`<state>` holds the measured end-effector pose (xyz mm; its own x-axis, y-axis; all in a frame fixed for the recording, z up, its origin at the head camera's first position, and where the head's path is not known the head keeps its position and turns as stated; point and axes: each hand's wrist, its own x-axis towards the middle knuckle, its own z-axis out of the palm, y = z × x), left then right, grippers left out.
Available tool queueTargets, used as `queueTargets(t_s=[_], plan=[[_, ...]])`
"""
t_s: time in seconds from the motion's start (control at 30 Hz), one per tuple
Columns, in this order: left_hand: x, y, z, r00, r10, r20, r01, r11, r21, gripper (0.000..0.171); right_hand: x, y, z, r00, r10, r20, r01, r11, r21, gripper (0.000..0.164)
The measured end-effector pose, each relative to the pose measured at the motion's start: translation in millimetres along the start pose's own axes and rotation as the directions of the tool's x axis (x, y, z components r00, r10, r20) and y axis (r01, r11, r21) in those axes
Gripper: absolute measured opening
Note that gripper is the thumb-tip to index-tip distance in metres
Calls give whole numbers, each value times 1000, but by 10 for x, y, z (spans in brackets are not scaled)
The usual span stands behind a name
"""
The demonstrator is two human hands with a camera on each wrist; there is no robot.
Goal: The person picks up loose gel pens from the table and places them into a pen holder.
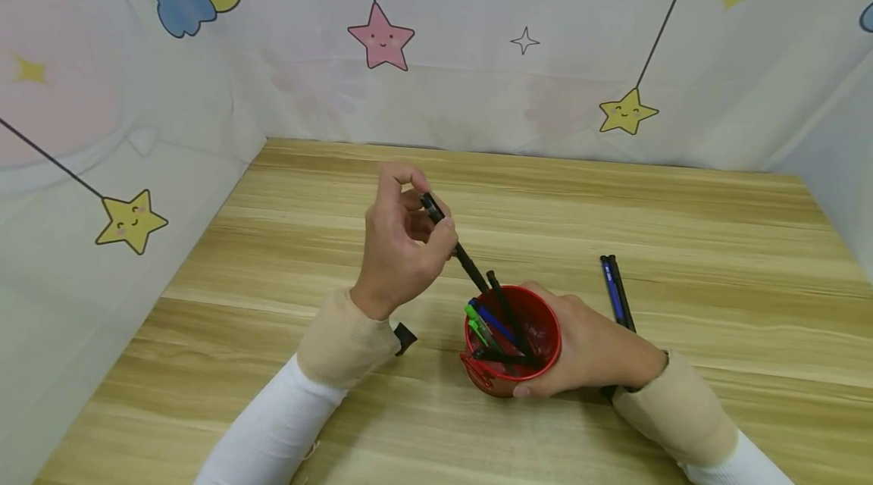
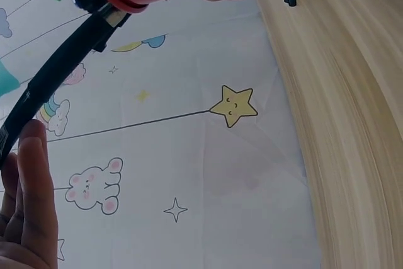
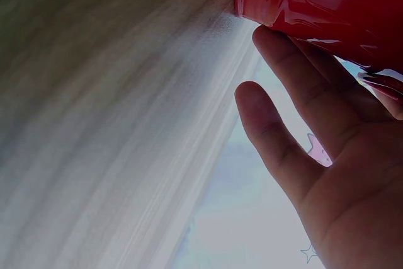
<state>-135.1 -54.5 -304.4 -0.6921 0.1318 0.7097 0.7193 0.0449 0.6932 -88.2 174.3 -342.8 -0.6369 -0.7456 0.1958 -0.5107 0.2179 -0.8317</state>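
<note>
In the head view, most fingers of the right hand (image 1: 580,341) are hidden behind the red cup (image 1: 543,322), and its wrist covers the 5 o'clock ends of two pens (image 1: 622,292). Whether the tip of the black pen (image 1: 469,265) in the left hand (image 1: 395,242) lies inside the cup's 11 o'clock rim cannot be told. Both sleeves (image 1: 273,424) leave the frame, at 7 and 5 o'clock. The left wrist view crops the cup at 12 and the left hand at 8; the right wrist view cuts the cup at 1 and blurs the tabletop (image 3: 94,124).
</note>
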Motion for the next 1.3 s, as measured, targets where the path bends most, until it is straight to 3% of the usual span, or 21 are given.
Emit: queueTargets(t_s=[0.33,0.57,0.77,0.87,0.93,1.07,1.13,1.17,1.3], plan=[[-15,7,34,994,59,97,-66,995,73,27,-8,1,-4,1000,3,3,-3,1000,8,83],[52,245,62,976,112,185,-126,990,64,16,-12,4,-2,1000,-12,-2,12,1000,1,84],[64,319,78,963,129,238,-140,990,30,18,-14,6,-7,1000,0,1,0,1000,9,82],[70,348,91,947,129,294,-131,991,-15,20,-19,6,-14,1000,-1,3,1,1000,11,81],[71,368,94,928,105,357,-95,994,-46,25,-21,5,-17,1000,-1,4,1,1000,14,81],[61,381,98,859,20,511,-1,999,-38,45,-26,4,-20,1000,-5,6,5,1000,9,79],[51,367,98,831,-9,557,13,1000,-3,55,-27,2,-20,1000,-13,5,13,1000,4,78],[43,335,100,825,-16,564,12,1000,11,58,-26,1,-21,1000,-16,4,16,1000,1,79],[15,200,90,840,-11,542,-11,999,37,53,-19,-12,-20,1000,-18,-1,18,1000,-2,81]])
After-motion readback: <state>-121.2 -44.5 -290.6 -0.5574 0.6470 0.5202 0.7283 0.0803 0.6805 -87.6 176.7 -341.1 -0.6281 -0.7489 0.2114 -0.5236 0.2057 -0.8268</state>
